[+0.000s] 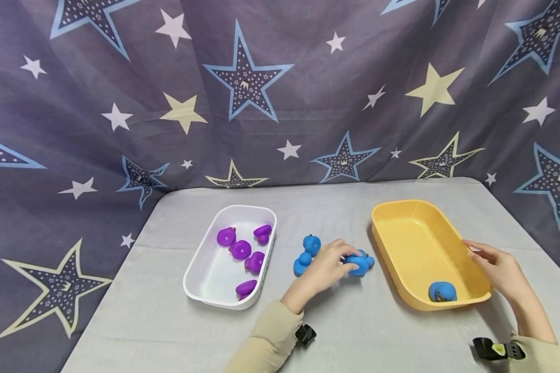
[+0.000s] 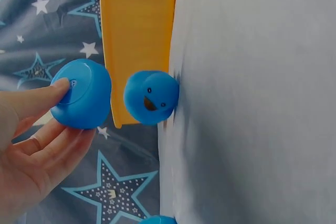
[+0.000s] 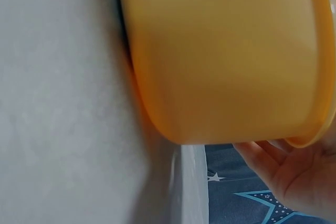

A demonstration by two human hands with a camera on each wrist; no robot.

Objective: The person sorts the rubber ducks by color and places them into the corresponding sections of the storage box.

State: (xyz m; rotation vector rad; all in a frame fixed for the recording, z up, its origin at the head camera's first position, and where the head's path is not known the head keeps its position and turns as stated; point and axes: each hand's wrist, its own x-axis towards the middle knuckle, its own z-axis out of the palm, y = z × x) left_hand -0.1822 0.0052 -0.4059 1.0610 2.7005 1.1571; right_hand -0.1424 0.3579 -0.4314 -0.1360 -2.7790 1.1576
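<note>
My left hand pinches a blue rubber duck between thumb and fingers, its flat round base facing the left wrist camera. Just past it, another blue duck sits on the table with its beak showing. Two more blue ducks, one farther back and one nearer, stand left of the hand. My right hand grips the right rim of a yellow tray, fingers against its outer wall in the right wrist view. One blue duck lies inside the tray's near end.
A white tray at the left holds several purple ducks. The grey cloth-covered table ends at a star-patterned curtain behind and at both sides.
</note>
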